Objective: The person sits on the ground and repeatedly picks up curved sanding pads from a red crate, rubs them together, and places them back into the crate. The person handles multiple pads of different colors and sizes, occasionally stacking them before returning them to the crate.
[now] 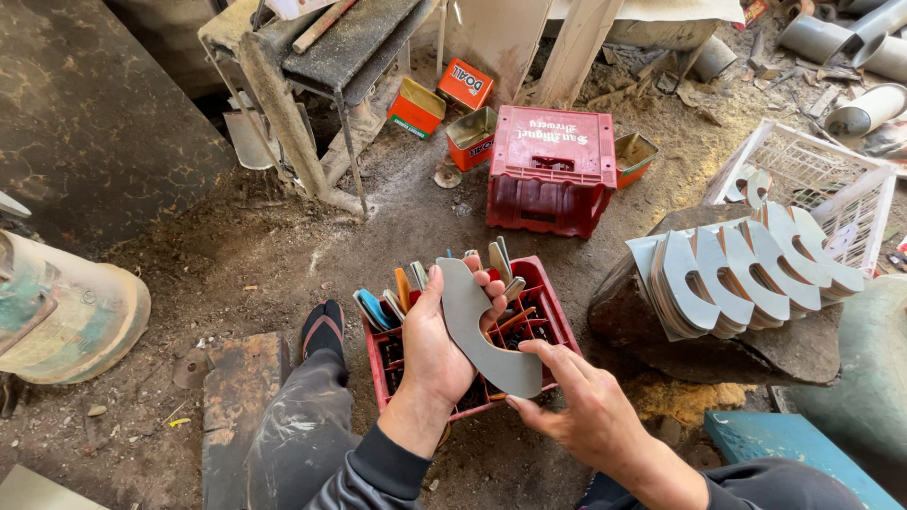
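My left hand [436, 345] grips a flat grey curved cutout piece [477, 316], shaped like a hook, held upright over a red crate [557, 321]. My right hand [576, 406] pinches the lower end of the same piece with thumb and fingers. The crate holds several upright flat pieces and coloured strips [397, 297]. My leg and dark sock [323, 331] stretch out to the left of the crate.
Stacks of similar grey cutouts [737, 274] lie on a dark rock [718, 349] to the right, before a white basket [817, 179]. An upturned red crate [553, 170] and orange tins [444, 109] sit ahead. A metal stand [312, 85] is at upper left, a rounded drum [66, 312] at left.
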